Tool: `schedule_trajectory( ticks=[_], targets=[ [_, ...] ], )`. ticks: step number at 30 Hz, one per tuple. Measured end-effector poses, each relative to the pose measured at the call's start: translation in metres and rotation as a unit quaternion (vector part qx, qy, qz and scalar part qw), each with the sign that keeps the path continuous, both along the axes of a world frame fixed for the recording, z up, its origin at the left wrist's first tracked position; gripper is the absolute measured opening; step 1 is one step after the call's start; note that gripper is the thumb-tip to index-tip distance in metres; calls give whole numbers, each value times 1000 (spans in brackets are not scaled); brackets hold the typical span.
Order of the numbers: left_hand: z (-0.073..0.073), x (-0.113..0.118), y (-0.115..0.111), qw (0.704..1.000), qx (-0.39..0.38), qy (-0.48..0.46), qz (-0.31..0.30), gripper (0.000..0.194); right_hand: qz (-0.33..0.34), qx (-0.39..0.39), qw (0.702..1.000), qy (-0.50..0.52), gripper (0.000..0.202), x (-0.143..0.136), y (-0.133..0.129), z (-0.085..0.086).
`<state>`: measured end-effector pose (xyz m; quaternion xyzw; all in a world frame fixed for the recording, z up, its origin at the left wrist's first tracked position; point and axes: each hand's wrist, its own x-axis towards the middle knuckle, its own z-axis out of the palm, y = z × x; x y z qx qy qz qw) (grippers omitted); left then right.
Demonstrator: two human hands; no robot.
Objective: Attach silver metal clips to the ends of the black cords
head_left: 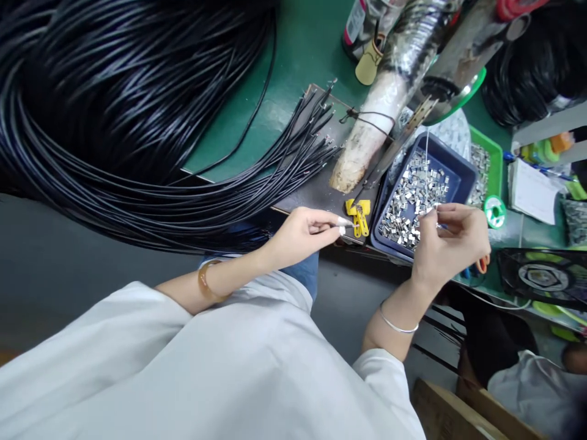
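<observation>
My left hand (302,235) pinches the end of a thin black cable (347,227) between thumb and fingers. The cable's small pale tip points at a yellow plastic piece (360,214) on the table edge. Over a dark blue tray (463,168) of small metal parts, my right hand (447,241) is closed, thumb against forefinger, on a thin whitish strand (427,171). That strand runs straight up towards a metal bar; whether it is wire or solder I cannot tell. A bundle of black cables (238,189) with stripped ends lies left of the yellow piece.
A white wrapped tube (367,134) and a metal pipe (468,55) slant over the table. Behind the tray stands a green tray (493,146). A small spool (495,211), a notepad (534,189) and a black fan (543,278) are at the right. Another person's sleeve (527,379) shows below.
</observation>
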<state>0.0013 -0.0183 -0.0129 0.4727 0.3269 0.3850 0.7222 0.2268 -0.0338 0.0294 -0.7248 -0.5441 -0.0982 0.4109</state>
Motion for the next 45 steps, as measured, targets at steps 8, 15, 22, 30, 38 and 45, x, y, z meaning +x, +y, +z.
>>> schedule_trajectory(
  ticks=[8, 15, 22, 30, 38, 45],
  targets=[
    [11, -10, 8, 999, 28, 20, 42, 13, 186, 10, 970, 155, 5, -78, -27, -4],
    [14, -8, 9, 999, 37, 7, 36, 19, 217, -23, 949, 229, 5, -92, -23, -20],
    [13, -11, 8, 976, 192, 75, 64, 10, 235, -36, 931, 276, 5, -88, -24, -19],
    [13, -14, 2, 965, 238, 102, 29, 13, 254, -38, 929, 266, 3, -89, -27, -18],
    [16, -14, 1, 996, -30, -58, -53, 21, 210, 10, 956, 207, 10, -98, -30, -22],
    [20, -14, 5, 998, -28, -49, -18, 13, 199, 25, 953, 227, 8, -96, -29, -20]
  ],
)
